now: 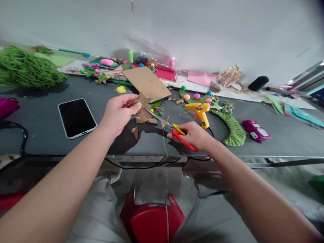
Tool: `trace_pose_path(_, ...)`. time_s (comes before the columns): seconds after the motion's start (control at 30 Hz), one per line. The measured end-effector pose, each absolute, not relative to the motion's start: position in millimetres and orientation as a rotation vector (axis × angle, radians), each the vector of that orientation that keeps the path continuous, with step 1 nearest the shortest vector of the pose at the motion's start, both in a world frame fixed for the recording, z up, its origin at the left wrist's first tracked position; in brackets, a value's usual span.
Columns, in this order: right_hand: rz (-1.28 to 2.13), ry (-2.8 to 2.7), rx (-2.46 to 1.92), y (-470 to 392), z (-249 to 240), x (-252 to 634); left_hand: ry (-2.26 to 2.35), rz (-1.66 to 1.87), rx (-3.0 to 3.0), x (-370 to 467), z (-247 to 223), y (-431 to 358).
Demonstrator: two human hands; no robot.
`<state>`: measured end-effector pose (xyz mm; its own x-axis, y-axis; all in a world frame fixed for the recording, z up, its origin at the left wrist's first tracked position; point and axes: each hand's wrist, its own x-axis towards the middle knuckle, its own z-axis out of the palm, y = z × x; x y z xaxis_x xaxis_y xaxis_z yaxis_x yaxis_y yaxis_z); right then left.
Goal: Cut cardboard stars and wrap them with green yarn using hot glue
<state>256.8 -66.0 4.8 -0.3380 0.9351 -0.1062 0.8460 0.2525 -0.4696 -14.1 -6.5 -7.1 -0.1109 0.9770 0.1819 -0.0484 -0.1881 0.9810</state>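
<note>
Between the thumb and fingers of my left hand (120, 111) is a small brown cardboard star (144, 101), held above the grey table. My right hand (193, 134) grips scissors (180, 132) with red and yellow handles. Their blades point left and reach the star's lower edge; whether they are biting into it I cannot tell. Cardboard scraps (135, 132) lie below and around the star. Just behind it rests a larger cardboard sheet (146, 81). To the right of the scissors lies a yellow glue gun (199, 109), beside a green yarn-wrapped wreath (227, 126) with coloured pompoms.
A phone (77, 117) lies left of my left hand. Green yarn (27, 69) is heaped at the far left. A purple packet (256, 130) sits at the right. Craft scraps line the wall. A black cable (136, 167) hangs along the table's front edge, above a red stool (153, 219).
</note>
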Motion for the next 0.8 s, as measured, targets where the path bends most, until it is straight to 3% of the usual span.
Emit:
trace_pose_path(0.57,0.43,-2.439,-1.788,-69,4,256,1.197,1.477,1.049,-12,3,-9)
trace_pose_path(0.8,0.883,-2.057,-1.668,-76,2,262,1.118,1.434,0.819,-8,12,-17)
